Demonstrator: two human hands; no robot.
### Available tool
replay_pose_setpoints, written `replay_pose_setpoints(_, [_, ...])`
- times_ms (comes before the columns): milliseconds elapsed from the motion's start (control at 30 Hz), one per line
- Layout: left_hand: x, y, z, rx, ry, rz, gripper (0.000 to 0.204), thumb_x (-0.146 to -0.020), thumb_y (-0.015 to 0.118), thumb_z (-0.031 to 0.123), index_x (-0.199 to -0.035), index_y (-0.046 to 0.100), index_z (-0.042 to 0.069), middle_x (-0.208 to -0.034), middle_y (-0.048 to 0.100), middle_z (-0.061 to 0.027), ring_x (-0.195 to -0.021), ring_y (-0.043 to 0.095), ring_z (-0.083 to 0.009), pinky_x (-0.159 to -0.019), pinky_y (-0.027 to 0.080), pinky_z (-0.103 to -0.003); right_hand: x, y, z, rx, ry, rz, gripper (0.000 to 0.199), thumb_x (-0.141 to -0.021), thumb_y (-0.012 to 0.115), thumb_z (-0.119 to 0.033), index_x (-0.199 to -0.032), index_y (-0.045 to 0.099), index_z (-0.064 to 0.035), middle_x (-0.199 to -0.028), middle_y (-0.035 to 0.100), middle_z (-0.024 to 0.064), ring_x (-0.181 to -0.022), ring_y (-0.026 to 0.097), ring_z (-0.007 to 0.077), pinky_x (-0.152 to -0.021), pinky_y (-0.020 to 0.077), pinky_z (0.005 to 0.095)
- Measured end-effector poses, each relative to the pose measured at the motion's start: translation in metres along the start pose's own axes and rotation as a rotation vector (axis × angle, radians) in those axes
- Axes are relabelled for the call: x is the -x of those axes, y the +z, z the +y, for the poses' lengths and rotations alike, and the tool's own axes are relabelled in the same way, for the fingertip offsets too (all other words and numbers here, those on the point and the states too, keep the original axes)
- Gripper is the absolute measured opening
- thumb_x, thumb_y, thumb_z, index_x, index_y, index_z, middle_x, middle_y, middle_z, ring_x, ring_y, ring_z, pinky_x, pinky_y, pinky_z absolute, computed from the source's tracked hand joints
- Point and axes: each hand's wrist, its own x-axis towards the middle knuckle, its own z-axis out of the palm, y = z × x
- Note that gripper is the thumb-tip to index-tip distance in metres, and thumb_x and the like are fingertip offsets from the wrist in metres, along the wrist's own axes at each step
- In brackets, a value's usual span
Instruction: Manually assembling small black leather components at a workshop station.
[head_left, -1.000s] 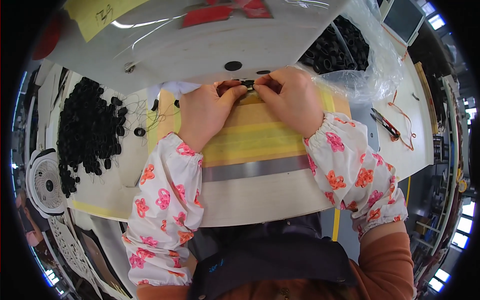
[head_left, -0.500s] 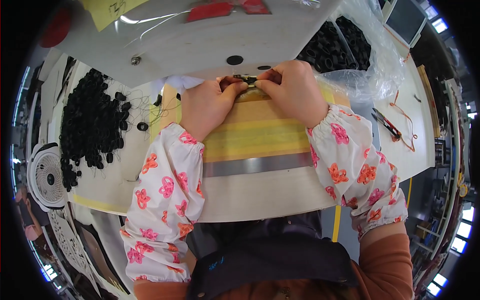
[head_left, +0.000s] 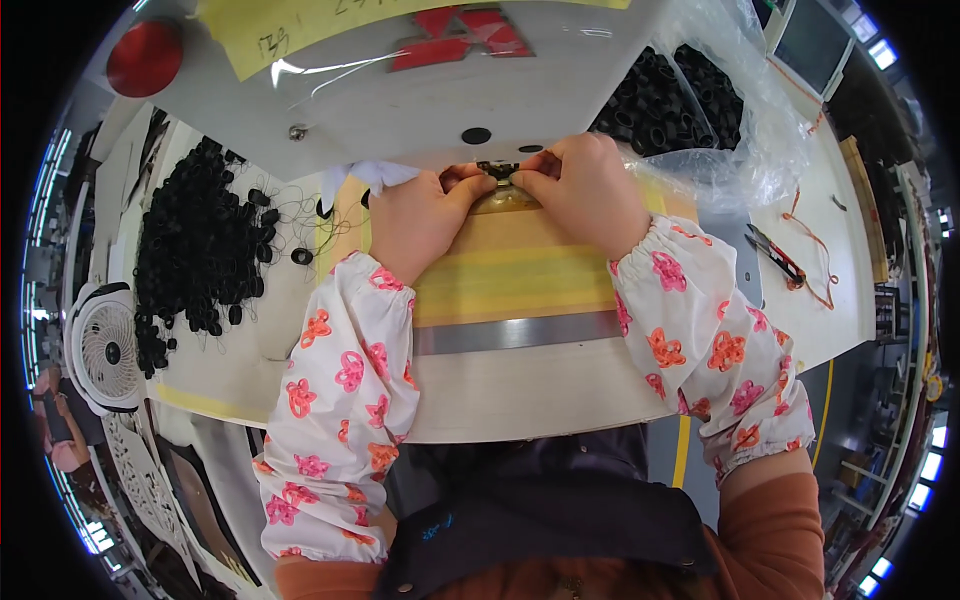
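Small dark piece (head_left: pixel 498 172) sat at the far middle of the work area, near the lower edge of a glossy pale machine (head_left: pixel 400 110), with both hands meeting at it.

Nearest was a dark apron (head_left: pixel 540 530), and just beyond it ran the near edge of a pale table (head_left: pixel 530 385). Two flowered sleeves, the left sleeve (head_left: pixel 345 400) and the right sleeve (head_left: pixel 705 345), reached over that edge. Between them the tabletop gave the forearms open room as far as a shiny metal strip (head_left: pixel 515 335). Past the strip, bands of yellow tape (head_left: pixel 510 270) stretched away between the wrists.

On the left, a white fan (head_left: pixel 105 345) stood by the table's side edge. Farther along, a heap of black rings (head_left: pixel 195 245) covered much of that side, thin threads trailing toward the left hand (head_left: pixel 420 225). On the right, snips (head_left: pixel 775 255) lay well apart from the right sleeve, an orange cord (head_left: pixel 822 240) just beside them, with a strip of tabletop between the cord and the right edge.

At the far end, the left hand pinched the piece's left side between thumb and forefinger, and the right hand (head_left: pixel 590 195) pinched its right side the same way; the fingertips were only slightly apart. A white cloth (head_left: pixel 370 176) lay beside the left hand. Beyond the right hand, a clear bag (head_left: pixel 770 120) held more black rings, leaving that hand little room on its far side.
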Motion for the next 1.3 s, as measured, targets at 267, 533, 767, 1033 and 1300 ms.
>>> replay_pose_setpoints(267, [-0.001, -0.007, -0.013, -0.092, 0.12, 0.054, 0.025, -0.07, 0.065, 0.03, -0.079, 0.065, 0.006, -0.068, 0.063, -0.0047, -0.06, 0.058, -0.0127, -0.055, 0.044, -0.025, -0.005, 0.007, -0.012, 0.005, -0.011, 0.006, 0.012, -0.065, 0.065, -0.008, -0.067, 0.057, 0.0014, -0.06, 0.057, 0.0147, -0.054, 0.057, 0.0271, -0.052, 0.0448, 0.0327])
replay_pose_setpoints(533, [0.018, 0.005, -0.014, -0.05, 0.305, 0.247, 0.021, -0.071, 0.059, 0.031, -0.08, 0.06, 0.011, -0.063, 0.059, -0.0073, -0.06, 0.059, -0.0247, -0.054, 0.044, -0.036, 0.013, 0.007, 0.013, 0.09, -0.072, 0.072, 0.013, -0.065, 0.067, -0.008, -0.065, 0.058, 0.0014, -0.057, 0.057, 0.0094, -0.048, 0.054, 0.0169, -0.048, 0.0421, 0.0278])
replay_pose_setpoints(767, [0.049, 0.013, -0.003, -0.211, 0.502, 0.046, 0.012, -0.079, 0.05, 0.021, -0.084, 0.06, 0.015, -0.063, 0.057, -0.01, -0.059, 0.056, -0.0303, -0.052, 0.042, -0.041, 0.013, 0.006, 0.012, -0.15, -0.049, -0.025, 0.011, -0.074, 0.063, -0.005, -0.075, 0.056, 0.0033, -0.058, 0.057, 0.0047, -0.048, 0.051, 0.0096, -0.045, 0.0395, 0.0226])
replay_pose_setpoints(1033, [0.042, 0.002, -0.005, -0.025, 0.636, -0.019, 0.007, -0.075, 0.054, 0.016, -0.075, 0.06, 0.014, -0.066, 0.058, -0.0062, -0.058, 0.055, -0.0273, -0.049, 0.041, -0.038, 0.012, -0.01, -0.005, -0.459, 0.36, -0.326, 0.01, -0.079, 0.057, -0.004, -0.086, 0.053, 0.0027, -0.063, 0.057, 0.0046, -0.048, 0.053, 0.0086, -0.043, 0.0416, 0.0182])
replay_pose_setpoints(1300, [0.042, 0.005, -0.007, 0.019, 0.703, 0.003, 0.007, -0.073, 0.055, 0.016, -0.073, 0.06, 0.012, -0.067, 0.059, -0.0063, -0.06, 0.055, -0.028, -0.05, 0.041, -0.038, 0.01, -0.016, -0.004, -0.375, 0.293, -0.418, 0.009, -0.08, 0.056, -0.003, -0.085, 0.051, 0.0019, -0.063, 0.056, 0.004, -0.046, 0.051, 0.0073, -0.039, 0.0394, 0.0186])
